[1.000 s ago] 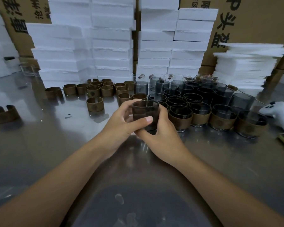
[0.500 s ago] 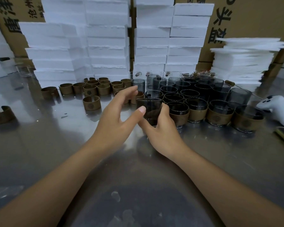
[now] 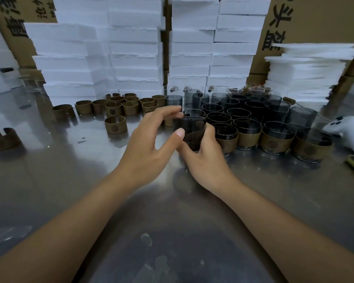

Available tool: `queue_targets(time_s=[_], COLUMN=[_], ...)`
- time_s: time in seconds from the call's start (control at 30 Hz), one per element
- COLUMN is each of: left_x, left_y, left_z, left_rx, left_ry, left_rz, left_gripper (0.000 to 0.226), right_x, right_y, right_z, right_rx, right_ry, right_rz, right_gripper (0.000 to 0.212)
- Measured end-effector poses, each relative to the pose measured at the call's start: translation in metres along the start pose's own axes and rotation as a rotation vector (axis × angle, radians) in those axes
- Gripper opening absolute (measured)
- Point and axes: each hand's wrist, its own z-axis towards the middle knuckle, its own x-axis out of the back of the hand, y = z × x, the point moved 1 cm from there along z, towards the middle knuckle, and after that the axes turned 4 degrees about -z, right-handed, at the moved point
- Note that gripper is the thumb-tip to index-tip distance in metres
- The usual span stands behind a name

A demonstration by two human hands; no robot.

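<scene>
Over the table (image 3: 70, 180), the right hand (image 3: 206, 162) is gripping a smoked glass (image 3: 190, 131) at the centre, fingers curled round its base. The left hand (image 3: 149, 146) is hovering at its nine o'clock, fingers spread, holding nothing. Sleeving seems to be starting, so the next move calls for fetching a brown sleeve (image 3: 116, 124) at ten o'clock. The glass is hiding the right fingertips.

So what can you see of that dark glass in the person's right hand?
The dark glass is a straight-sided tumbler of smoky, see-through glass, open-topped, roughly upright, at the left end of the front row of glasses on the steel table. The right hand grips it from the right; the left hand has its thumb beside it.
</scene>
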Motion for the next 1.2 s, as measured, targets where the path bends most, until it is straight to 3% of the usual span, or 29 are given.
queue_targets(time_s=[0.57,1.07,1.2], left_x=[0.002,0.0,0.0], left_y=[-0.011,0.007,0.012], left_z=[0.002,-0.001,-0.001], left_rx=[0.125,-0.113,-0.214], left_ry=[-0.021,-0.047,-0.017], left_rz=[-0.133,0.007,0.082], left_gripper=[0.046,0.046,0.04], right_x=[0.001,-0.001,0.001], right_y=[-0.003,-0.005,-0.002], right_z=[-0.003,-0.007,-0.004], right_rx=[0.052,0.15,0.117], right_ry=[-0.059,-0.139,-0.1], right_rz=[0.029,-0.068,-0.044], right_gripper=[0.045,0.057,0.044])
